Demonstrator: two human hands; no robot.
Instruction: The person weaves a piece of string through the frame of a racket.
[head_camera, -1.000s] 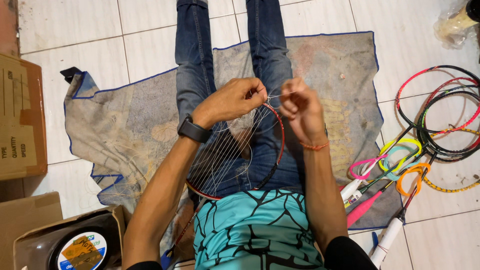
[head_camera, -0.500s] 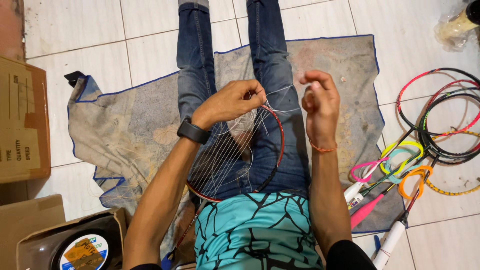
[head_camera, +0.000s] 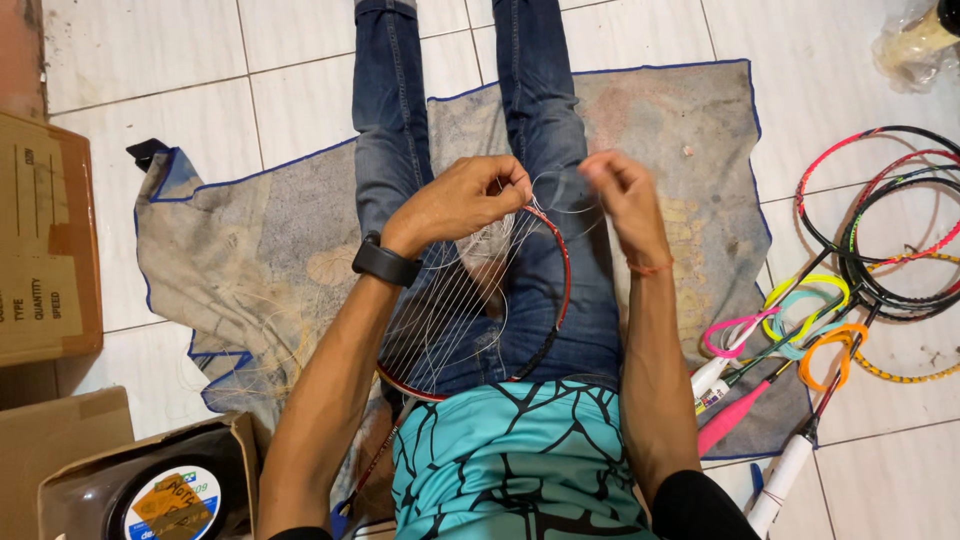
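Racket (head_camera: 540, 330) rim pinched by left hand (head_camera: 465, 200); right hand (head_camera: 625, 200) pulls string (head_camera: 560, 208).

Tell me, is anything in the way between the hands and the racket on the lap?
Nothing visible is. The left hand is already at the top rim of the red and black racket, pinching the thin white string. The right hand is just beside the rim, with only that string running across the open gap.

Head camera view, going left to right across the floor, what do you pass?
Cardboard box → left hand on the racket frame → right hand pulling string → pile of rackets.
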